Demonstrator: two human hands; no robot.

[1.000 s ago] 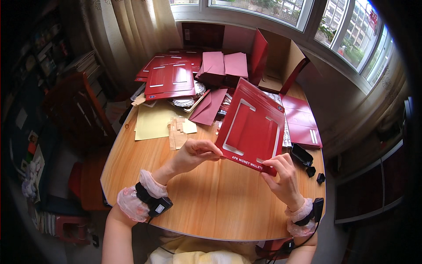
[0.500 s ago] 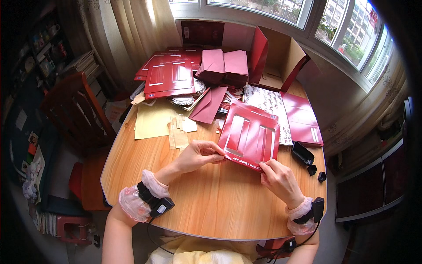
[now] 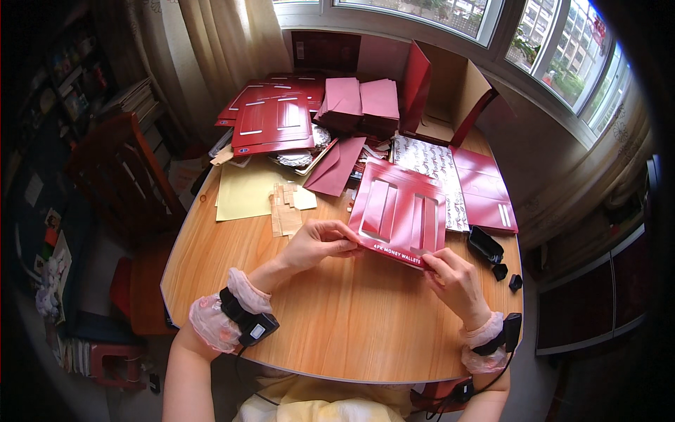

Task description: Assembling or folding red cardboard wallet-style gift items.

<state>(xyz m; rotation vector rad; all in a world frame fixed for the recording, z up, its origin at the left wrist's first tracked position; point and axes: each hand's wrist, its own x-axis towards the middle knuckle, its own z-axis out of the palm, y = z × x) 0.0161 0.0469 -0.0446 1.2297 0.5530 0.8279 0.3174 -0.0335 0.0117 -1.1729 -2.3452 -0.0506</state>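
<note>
Both my hands hold a glossy red cardboard sleeve [image 3: 401, 218] with long cut-out windows and white print along its near edge. It is tilted over the middle right of the wooden table. My left hand [image 3: 320, 246] pinches the near left corner between thumb and fingers. At the near right corner, my right hand [image 3: 453, 280] grips the edge with its fingertips. Red shows through the windows, though I cannot tell what lies behind them. Just beyond the sleeve lies a dark pink envelope [image 3: 336, 167].
Similar red sleeves [image 3: 274, 123] lie stacked at the back left, beside two piles of pink envelopes [image 3: 378, 98]. An open red carton [image 3: 439, 98] stands back right. Yellow paper [image 3: 246, 193], tan strips [image 3: 285, 218], a patterned sheet [image 3: 422, 162] and black pieces [image 3: 485, 244] surround the sleeve.
The sleeve's near edge has shifted slightly up and its tilt has changed a little, so more red shows in its windows. My right hand has moved slightly right and up.
</note>
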